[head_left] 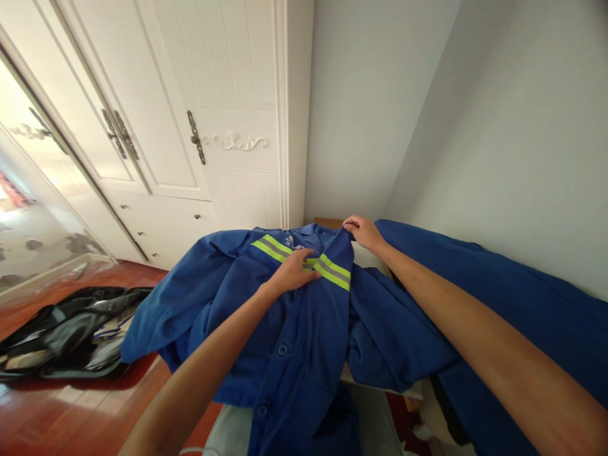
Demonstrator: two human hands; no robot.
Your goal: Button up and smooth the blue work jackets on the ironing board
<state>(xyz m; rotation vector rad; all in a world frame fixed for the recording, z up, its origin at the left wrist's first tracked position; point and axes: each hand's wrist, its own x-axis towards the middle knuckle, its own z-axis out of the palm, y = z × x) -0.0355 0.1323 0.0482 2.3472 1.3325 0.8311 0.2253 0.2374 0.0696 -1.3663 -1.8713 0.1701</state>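
Note:
A blue work jacket (327, 329) with buttons and yellow-grey reflective stripes lies front up before me, its sleeves spread to both sides. My left hand (295, 272) is at the chest stripe beside the button placket, thumb and fingers bent around the cloth there; part of its grip is hidden. Near the collar, my right hand (363, 232) pinches the upper edge of the front panel on the right. White lettering on the chest is partly covered by my left hand.
Another piece of blue clothing (479, 272) extends along the wall on the right. An open black suitcase (71, 329) with things in it lies on the reddish wooden floor (109, 418). A white wardrobe (237, 82) stands behind, on the left.

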